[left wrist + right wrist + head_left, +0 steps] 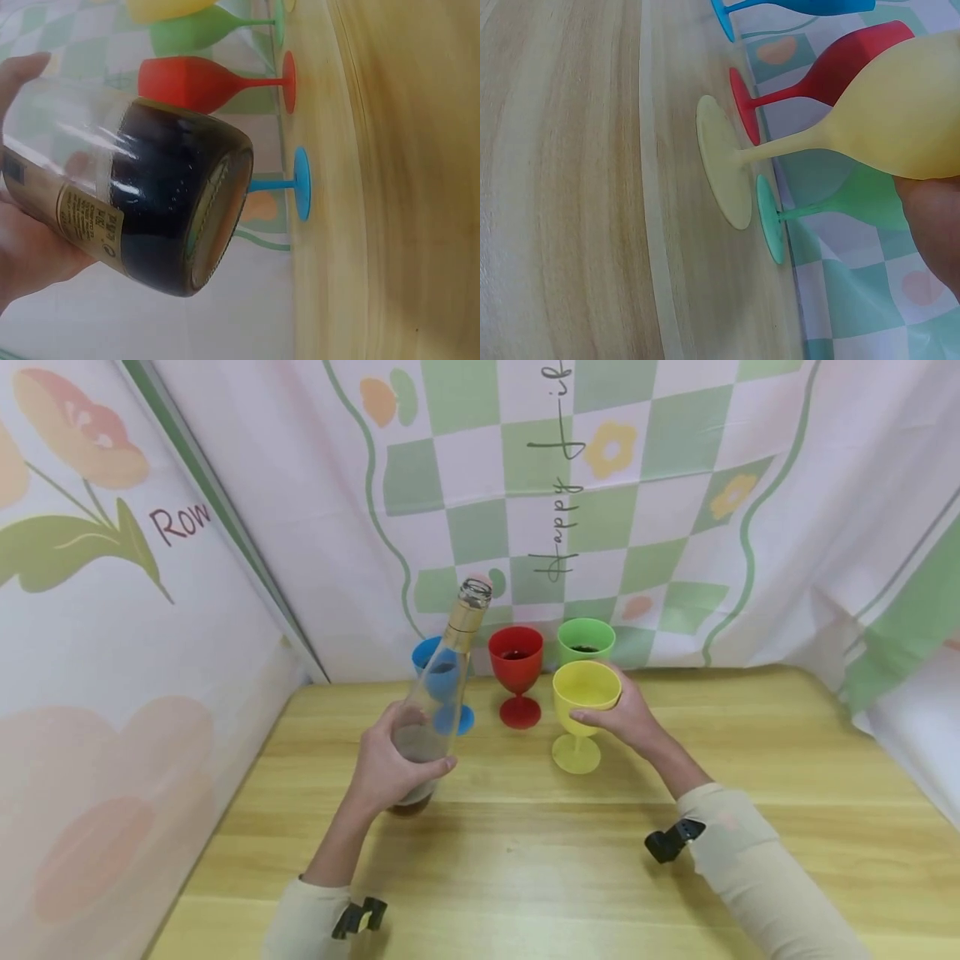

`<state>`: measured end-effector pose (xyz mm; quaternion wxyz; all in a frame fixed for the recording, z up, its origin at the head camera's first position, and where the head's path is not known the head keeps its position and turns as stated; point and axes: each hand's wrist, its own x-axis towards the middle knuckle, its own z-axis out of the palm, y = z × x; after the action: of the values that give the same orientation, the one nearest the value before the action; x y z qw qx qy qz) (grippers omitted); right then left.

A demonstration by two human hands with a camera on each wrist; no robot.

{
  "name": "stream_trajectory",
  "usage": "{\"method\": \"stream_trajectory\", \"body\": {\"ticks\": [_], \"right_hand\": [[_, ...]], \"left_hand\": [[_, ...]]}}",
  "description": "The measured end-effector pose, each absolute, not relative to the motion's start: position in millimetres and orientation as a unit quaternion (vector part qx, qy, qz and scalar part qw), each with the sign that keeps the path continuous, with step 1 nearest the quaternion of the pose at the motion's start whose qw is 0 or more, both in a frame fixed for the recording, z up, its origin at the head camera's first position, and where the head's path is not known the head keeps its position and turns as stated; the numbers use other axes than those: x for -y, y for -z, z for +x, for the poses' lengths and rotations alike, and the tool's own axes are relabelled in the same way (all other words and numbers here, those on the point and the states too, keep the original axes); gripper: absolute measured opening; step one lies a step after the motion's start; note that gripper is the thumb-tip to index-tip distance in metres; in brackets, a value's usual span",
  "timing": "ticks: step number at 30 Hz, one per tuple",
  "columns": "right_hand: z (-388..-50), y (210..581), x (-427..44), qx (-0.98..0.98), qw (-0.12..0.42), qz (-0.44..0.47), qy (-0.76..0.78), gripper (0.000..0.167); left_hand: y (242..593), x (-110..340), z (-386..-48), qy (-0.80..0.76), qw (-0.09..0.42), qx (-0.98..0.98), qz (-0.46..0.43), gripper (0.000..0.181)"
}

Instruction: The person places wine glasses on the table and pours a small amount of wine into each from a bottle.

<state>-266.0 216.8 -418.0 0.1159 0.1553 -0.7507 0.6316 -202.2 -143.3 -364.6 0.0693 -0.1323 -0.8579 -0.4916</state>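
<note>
My left hand grips a clear glass bottle with a gold neck band and an uncapped mouth. Dark liquid lies in its lower part, and a label shows in the left wrist view. The bottle leans right, its bottom off the table. My right hand holds a yellow goblet round the bowl; its inside shows no dark liquid. Whether its foot touches the table I cannot tell. Behind stand a red goblet and a green goblet, both with dark liquid, and a blue goblet partly behind the bottle.
The wooden table reaches back to a hanging cloth with green checks, close behind the goblets. Another printed cloth borders the left side. Black wrist cameras sit at both sleeves.
</note>
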Motion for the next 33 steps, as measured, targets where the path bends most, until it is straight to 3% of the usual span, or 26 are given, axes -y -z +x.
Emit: {"method": "stream_trajectory", "body": {"ticks": [14,33], "right_hand": [[-264.0,416.0,-215.7,0.746,0.117,0.150,-0.638,0.075],[-261.6,418.3,-214.2,0.741,0.125,0.152,-0.642,0.077]], "left_hand": [[363.6,140.4,-204.6,0.381,0.061,0.913,-0.128,0.077],[366.7,142.7,-212.1,0.219,0.107,0.961,-0.134,0.085]]}}
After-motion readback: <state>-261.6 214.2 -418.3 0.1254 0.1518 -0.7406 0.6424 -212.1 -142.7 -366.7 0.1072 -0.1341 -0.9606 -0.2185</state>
